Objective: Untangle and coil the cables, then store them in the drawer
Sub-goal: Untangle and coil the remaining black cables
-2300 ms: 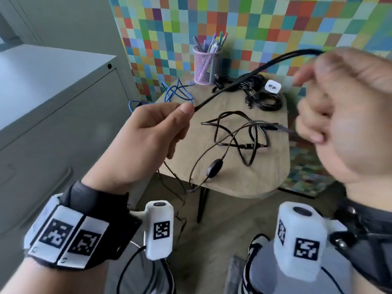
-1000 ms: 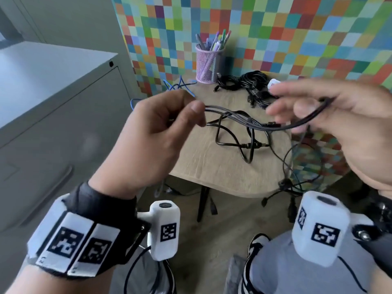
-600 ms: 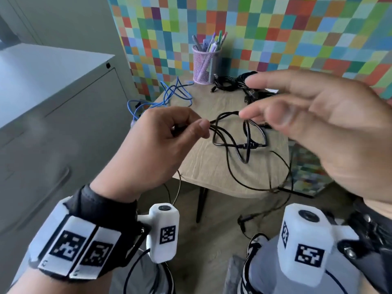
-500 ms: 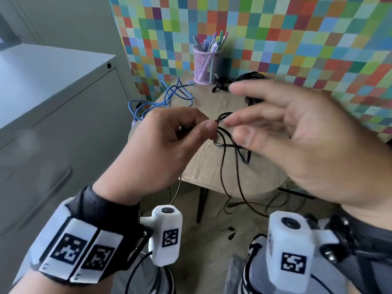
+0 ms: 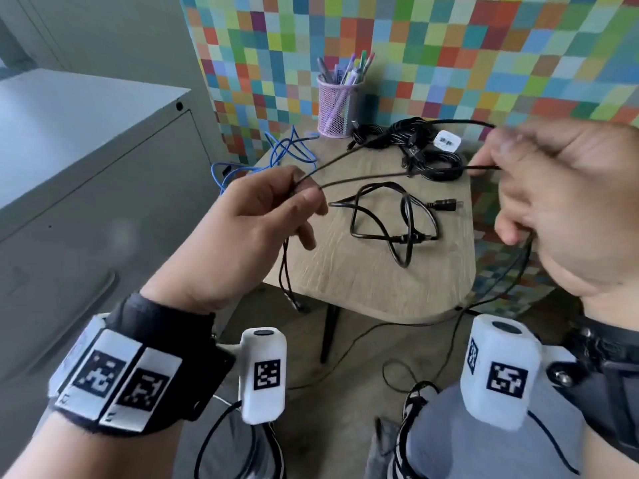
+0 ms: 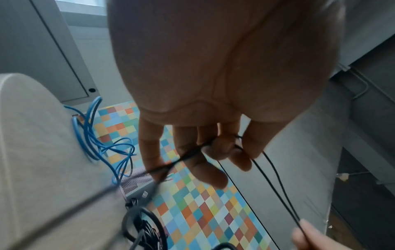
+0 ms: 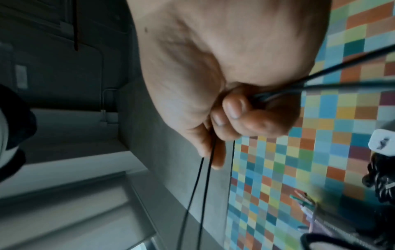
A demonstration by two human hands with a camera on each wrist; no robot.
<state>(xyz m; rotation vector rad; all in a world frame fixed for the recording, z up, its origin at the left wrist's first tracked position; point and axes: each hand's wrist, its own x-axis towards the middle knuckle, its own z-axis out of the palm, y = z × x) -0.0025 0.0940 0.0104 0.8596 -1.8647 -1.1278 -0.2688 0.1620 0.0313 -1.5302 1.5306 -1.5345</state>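
Observation:
A thin black cable runs in two strands between my hands above the small wooden table. My left hand pinches its folded end between thumb and fingers. My right hand grips the strands in curled fingers, and the rest of the cable hangs to the floor. A second black cable lies tangled on the table. A black cable bundle with a white plug lies at the back. A blue cable hangs over the table's left edge.
A pink mesh pen cup stands at the table's back by the checkered wall. A grey metal cabinet with a drawer handle stands to the left. My knees and shoes are below.
My right hand has pulled away to the right and closed on the thin cable, stretching two strands taut from my left hand. My left hand has kept its pinch.

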